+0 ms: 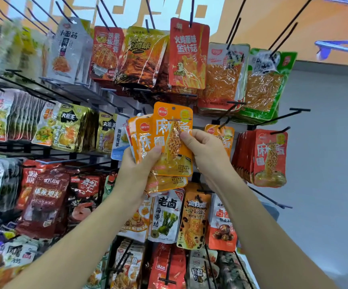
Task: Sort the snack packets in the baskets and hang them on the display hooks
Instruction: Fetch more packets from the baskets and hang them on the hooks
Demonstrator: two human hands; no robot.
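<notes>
Before the middle of the black wire display rack (33, 148), a fan of thin glossy orange foil snack packets (146, 140) is held up in both hands. The left hand (142, 163) grips the fan's lower corners with curled fingers and thumb; the right hand (205, 151) pinches the right edge of the front packet (169, 159). They look light, floppy and slick, likely to slide apart, so the flat sealed top beside the punched hole (173, 108) seems the surest hold for threading onto the black hook (224, 123) just to the right, where a matching orange packet (226, 140) hangs.

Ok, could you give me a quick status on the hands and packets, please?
Left hand gripping fanned orange packets. Right hand pinching the front packet. Matching hung packet partly hidden behind right hand.
</notes>
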